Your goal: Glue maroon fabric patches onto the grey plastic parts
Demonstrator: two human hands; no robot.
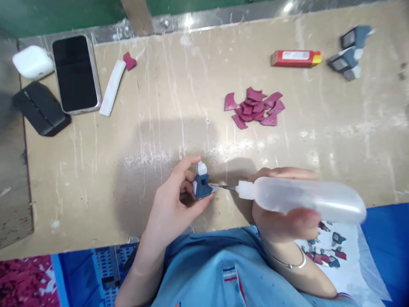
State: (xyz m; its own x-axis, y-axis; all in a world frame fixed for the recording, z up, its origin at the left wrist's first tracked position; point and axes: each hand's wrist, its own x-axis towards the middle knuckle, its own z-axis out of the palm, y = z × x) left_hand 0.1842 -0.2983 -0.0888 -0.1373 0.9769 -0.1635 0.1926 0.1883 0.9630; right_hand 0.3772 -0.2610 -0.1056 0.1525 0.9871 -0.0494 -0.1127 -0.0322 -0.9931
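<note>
My left hand [174,198] pinches a small dark blue and white plastic part [202,187] above the table, thumb below and index finger at its white top. In my right hand [284,221] lies a translucent squeeze bottle [306,198], tipped sideways with its white cap toward the left. The bottle's thin metal nozzle [228,187] reaches to the right side of the blue part; whether it touches cannot be made out. Beyond the hands sits a loose pile of maroon pieces [255,108]. My right thumb is blurred.
At the back left are a phone [76,74], a white case [33,62], a black box-like object [41,108], a white strip [112,88] and one maroon piece [129,62]. A red box [295,58] and blue parts [347,59] stand back right. Bins flank my lap.
</note>
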